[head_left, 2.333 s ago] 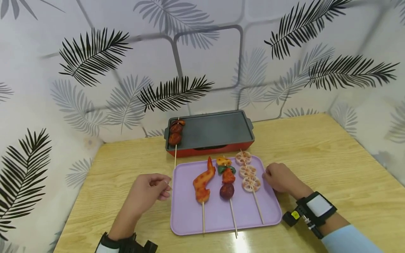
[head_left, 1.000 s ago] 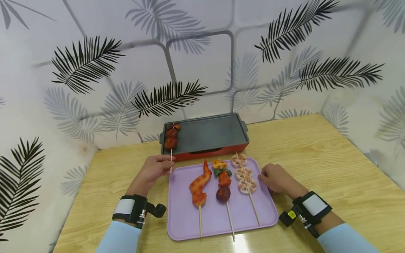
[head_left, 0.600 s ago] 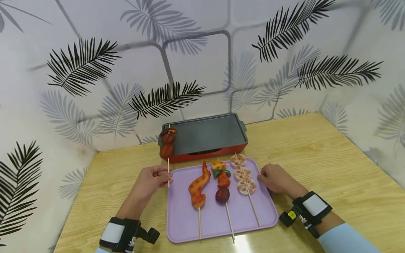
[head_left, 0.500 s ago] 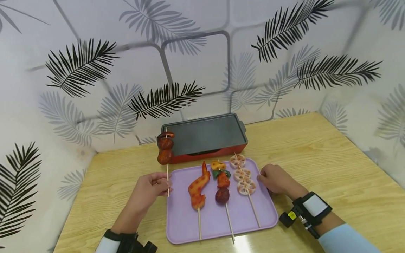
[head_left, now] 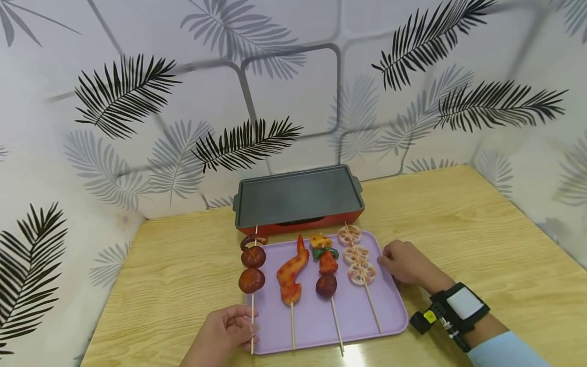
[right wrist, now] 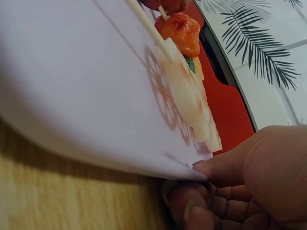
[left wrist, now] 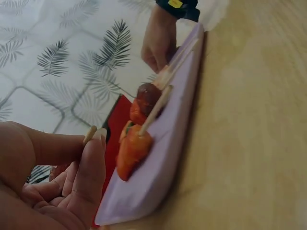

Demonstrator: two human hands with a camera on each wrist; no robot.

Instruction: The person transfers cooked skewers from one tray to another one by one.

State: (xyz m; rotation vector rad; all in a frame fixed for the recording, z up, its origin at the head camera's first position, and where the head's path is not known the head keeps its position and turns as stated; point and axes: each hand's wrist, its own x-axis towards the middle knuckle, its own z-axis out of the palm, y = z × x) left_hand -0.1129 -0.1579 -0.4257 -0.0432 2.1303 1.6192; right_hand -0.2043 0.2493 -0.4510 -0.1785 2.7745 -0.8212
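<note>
In the head view my left hand point(head_left: 225, 334) pinches the stick of a skewer point(head_left: 252, 280) with two brown round pieces and a dark curled piece. That skewer is over the left edge of a purple tray point(head_left: 275, 342); whether it touches the tray I cannot tell. In the left wrist view the stick's end point(left wrist: 89, 135) sits between thumb and finger. My right hand point(head_left: 405, 262) grips the tray's right rim, thumb on top and fingers beneath in the right wrist view. On the tray lie a wing-shaped skewer point(head_left: 291, 275), a mixed skewer point(head_left: 327, 270) and a lotus-root skewer point(head_left: 357, 260).
Behind the tray stands a red grill point(head_left: 316, 223) with a dark flat plate point(head_left: 298, 196), bare on top. Both rest on a wooden table point(head_left: 174, 265). A leaf-patterned wall point(head_left: 293, 92) rises at the back.
My left hand took the brown skewer by its stick, lifted it off the grill and brought it toward me over the tray's left edge. The right hand stays on the rim.
</note>
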